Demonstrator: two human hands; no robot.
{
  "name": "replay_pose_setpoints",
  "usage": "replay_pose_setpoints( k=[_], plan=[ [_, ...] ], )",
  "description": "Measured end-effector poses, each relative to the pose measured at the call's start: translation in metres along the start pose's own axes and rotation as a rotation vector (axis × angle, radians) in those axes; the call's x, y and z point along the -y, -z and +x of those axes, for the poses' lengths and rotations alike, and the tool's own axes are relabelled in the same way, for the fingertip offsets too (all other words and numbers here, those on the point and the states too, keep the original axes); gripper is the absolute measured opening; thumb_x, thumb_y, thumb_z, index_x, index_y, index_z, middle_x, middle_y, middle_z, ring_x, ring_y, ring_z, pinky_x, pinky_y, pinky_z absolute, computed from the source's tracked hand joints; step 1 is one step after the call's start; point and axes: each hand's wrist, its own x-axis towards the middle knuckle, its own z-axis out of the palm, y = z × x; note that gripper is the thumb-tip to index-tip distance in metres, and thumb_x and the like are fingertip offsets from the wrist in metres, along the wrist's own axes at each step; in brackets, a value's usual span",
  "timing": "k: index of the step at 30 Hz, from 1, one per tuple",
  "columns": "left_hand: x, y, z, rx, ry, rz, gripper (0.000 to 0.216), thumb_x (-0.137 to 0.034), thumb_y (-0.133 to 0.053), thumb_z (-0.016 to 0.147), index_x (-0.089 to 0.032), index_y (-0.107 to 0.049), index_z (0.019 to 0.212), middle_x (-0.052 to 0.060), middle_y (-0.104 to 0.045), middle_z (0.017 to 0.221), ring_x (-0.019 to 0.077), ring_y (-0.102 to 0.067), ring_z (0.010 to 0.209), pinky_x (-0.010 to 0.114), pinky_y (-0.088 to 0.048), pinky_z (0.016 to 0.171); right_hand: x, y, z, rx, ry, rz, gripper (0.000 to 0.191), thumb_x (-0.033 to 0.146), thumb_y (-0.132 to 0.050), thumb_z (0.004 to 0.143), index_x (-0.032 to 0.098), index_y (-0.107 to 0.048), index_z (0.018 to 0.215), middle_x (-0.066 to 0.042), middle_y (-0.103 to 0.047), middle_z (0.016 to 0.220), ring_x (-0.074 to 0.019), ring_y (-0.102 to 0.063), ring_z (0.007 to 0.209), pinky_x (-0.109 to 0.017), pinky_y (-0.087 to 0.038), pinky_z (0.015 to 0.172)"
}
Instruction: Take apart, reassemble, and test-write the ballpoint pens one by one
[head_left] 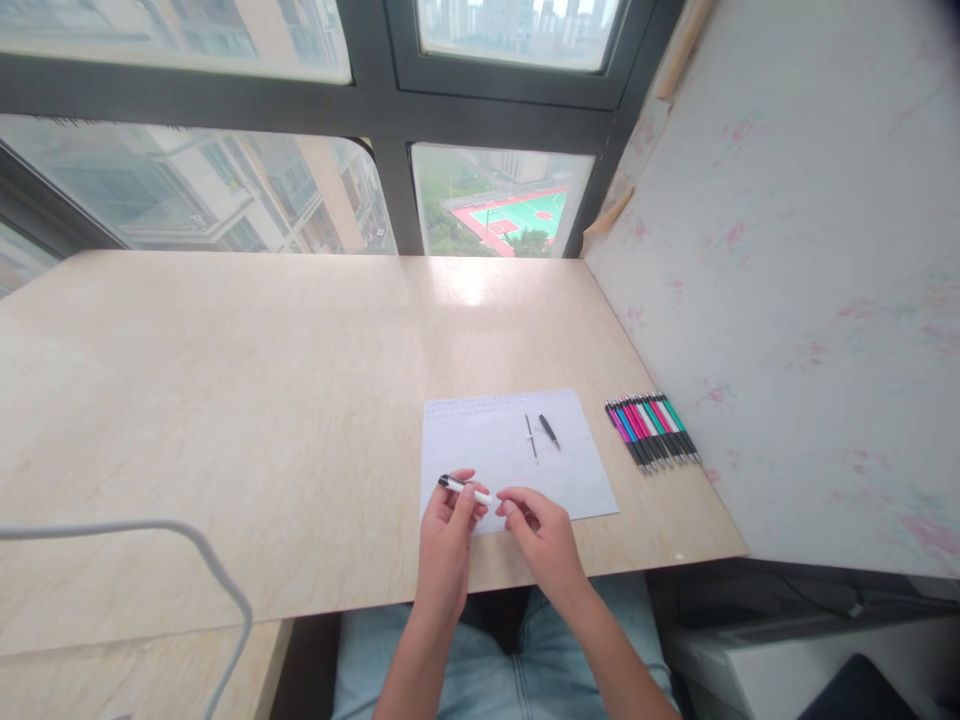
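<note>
My left hand [455,515] is closed round a white pen barrel [472,492] with a black end, tilted over the paper's front edge. Close to the barrel's white end, my right hand [534,515] has its thumb and fingertips pinched together; whatever they hold is too small to make out. Both hands are above a white sheet of paper [465,440] with faint handwriting along its top. On the sheet lie a thin dark pen refill [531,438] and, beside it, a black pen grip section [549,432] with a pointed tip.
A row of several colourful pens [651,432] lies to the right, near the floral-papered wall [810,300]. The pale marble-look tabletop [225,400] reaches back to the windows. A grey cable [202,545] arcs over the left front.
</note>
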Motion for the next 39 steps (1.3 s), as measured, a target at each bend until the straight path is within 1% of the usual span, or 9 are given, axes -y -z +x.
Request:
replay_pose_setpoints(
  k=[8, 14, 22, 26, 29, 31, 34, 36, 39],
  plan=[
    [0.003, -0.005, -0.004, -0.01, -0.027, -0.039, 0.065, -0.034, -0.071, 0.08, -0.02, -0.039, 0.135, 0.001, -0.066, 0.08, 0.0103, -0.057, 0.066, 0.025, -0.046, 0.069, -0.001, 0.006, 0.0, 0.023, -0.045, 0.098, 0.023, 0.033, -0.054, 0.09, 0.017, -0.07, 0.095, -0.006, -0.072, 0.083, -0.0186, -0.066, 0.074, -0.028, -0.051, 0.067],
    [0.003, -0.008, -0.005, 0.005, -0.003, -0.102, 0.053, -0.033, -0.069, 0.081, -0.02, -0.044, 0.126, 0.0, -0.064, 0.077, 0.0089, -0.054, 0.061, 0.024, -0.046, 0.066, -0.005, 0.001, -0.006, 0.075, -0.051, 0.139, 0.023, 0.031, -0.053, 0.09, 0.018, -0.071, 0.095, -0.006, -0.072, 0.083, -0.0182, -0.065, 0.074, -0.028, -0.05, 0.067],
    [0.007, -0.008, -0.007, 0.027, -0.066, 0.051, 0.049, -0.034, -0.071, 0.08, -0.023, -0.05, 0.123, -0.003, -0.061, 0.069, 0.0096, -0.053, 0.062, 0.022, -0.044, 0.064, -0.006, 0.004, -0.006, 0.088, -0.049, 0.147, 0.022, 0.029, -0.052, 0.09, 0.019, -0.072, 0.095, -0.005, -0.072, 0.084, -0.0177, -0.064, 0.074, -0.027, -0.05, 0.067],
    [0.001, -0.01, -0.007, 0.043, 0.013, -0.138, 0.055, -0.028, -0.07, 0.081, -0.025, -0.046, 0.13, -0.001, -0.062, 0.077, 0.0103, -0.056, 0.067, 0.023, -0.046, 0.068, -0.007, 0.006, -0.005, 0.08, -0.063, 0.137, 0.022, 0.03, -0.053, 0.09, 0.019, -0.072, 0.094, -0.004, -0.072, 0.083, -0.0173, -0.064, 0.073, -0.027, -0.05, 0.067],
    [-0.003, -0.009, -0.004, 0.057, 0.13, -0.343, 0.043, -0.021, -0.07, 0.08, -0.02, -0.052, 0.12, -0.002, -0.057, 0.076, 0.0069, -0.051, 0.06, 0.021, -0.045, 0.063, -0.006, 0.007, -0.004, 0.077, -0.074, 0.141, 0.022, 0.031, -0.055, 0.089, 0.018, -0.072, 0.094, -0.005, -0.072, 0.083, -0.0173, -0.064, 0.073, -0.027, -0.05, 0.067],
    [-0.005, -0.009, -0.003, 0.069, 0.171, -0.392, 0.037, -0.021, -0.069, 0.081, -0.019, -0.054, 0.115, -0.002, -0.055, 0.076, 0.0055, -0.048, 0.058, 0.02, -0.044, 0.062, -0.005, 0.007, -0.005, 0.077, -0.076, 0.144, 0.023, 0.032, -0.055, 0.088, 0.018, -0.072, 0.094, -0.005, -0.073, 0.083, -0.0174, -0.065, 0.072, -0.027, -0.051, 0.067],
    [-0.005, -0.009, -0.006, 0.046, 0.085, -0.214, 0.043, -0.027, -0.066, 0.084, -0.021, -0.05, 0.122, -0.002, -0.058, 0.077, 0.0072, -0.05, 0.06, 0.021, -0.045, 0.064, -0.004, 0.008, -0.006, 0.073, -0.069, 0.146, 0.024, 0.032, -0.054, 0.089, 0.018, -0.072, 0.095, -0.006, -0.072, 0.083, -0.018, -0.065, 0.073, -0.028, -0.051, 0.067],
    [-0.004, -0.008, -0.009, 0.035, -0.06, 0.059, 0.05, -0.031, -0.067, 0.083, -0.023, -0.047, 0.128, -0.002, -0.06, 0.076, 0.0102, -0.053, 0.063, 0.024, -0.045, 0.066, -0.002, 0.009, -0.006, 0.07, -0.06, 0.147, 0.025, 0.033, -0.052, 0.09, 0.019, -0.072, 0.096, -0.005, -0.072, 0.083, -0.0182, -0.065, 0.074, -0.028, -0.051, 0.068],
    [-0.001, -0.005, -0.011, 0.08, -0.262, 0.424, 0.058, -0.033, -0.069, 0.081, -0.024, -0.046, 0.134, -0.002, -0.06, 0.071, 0.0141, -0.056, 0.065, 0.028, -0.046, 0.068, -0.001, 0.012, -0.006, 0.068, -0.043, 0.15, 0.027, 0.034, -0.051, 0.091, 0.019, -0.072, 0.097, -0.006, -0.072, 0.086, -0.0186, -0.065, 0.077, -0.028, -0.051, 0.068]
  ],
)
